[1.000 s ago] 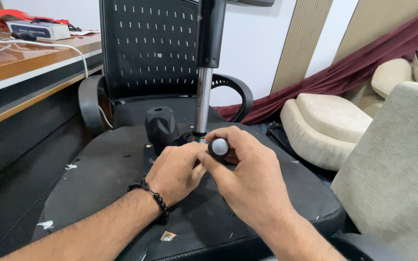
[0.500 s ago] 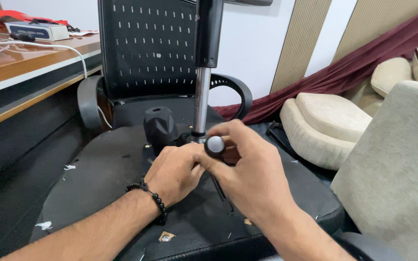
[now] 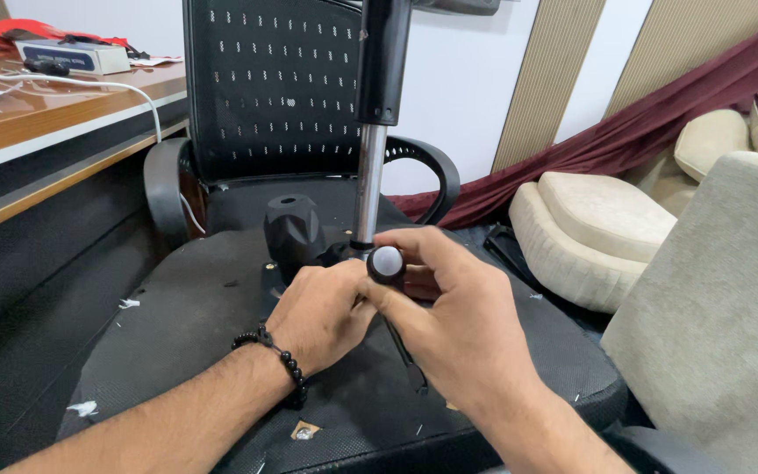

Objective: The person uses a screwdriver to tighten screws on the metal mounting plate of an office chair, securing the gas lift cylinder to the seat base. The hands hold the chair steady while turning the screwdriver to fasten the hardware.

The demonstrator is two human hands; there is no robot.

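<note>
Two bare hands meet over the underside of an overturned black chair seat (image 3: pixel 177 333), beside its one chrome post (image 3: pixel 368 189). The right hand (image 3: pixel 458 338) pinches a small black tool with a round white cap (image 3: pixel 387 262) between thumb and fingers. The left hand (image 3: pixel 319 313), wearing a beaded bracelet (image 3: pixel 281 360), has its grip curled shut at the post's foot; what it grasps is hidden. One black knob (image 3: pixel 293 230) stands just left of the post, close to the knuckles. The seat's flat surface lies open toward the near edge. A second chair (image 3: pixel 274 96) stands close behind, a wooden bench (image 3: pixel 37 114) on the left, and cream cushions (image 3: pixel 603 228) crowd the right.
</note>
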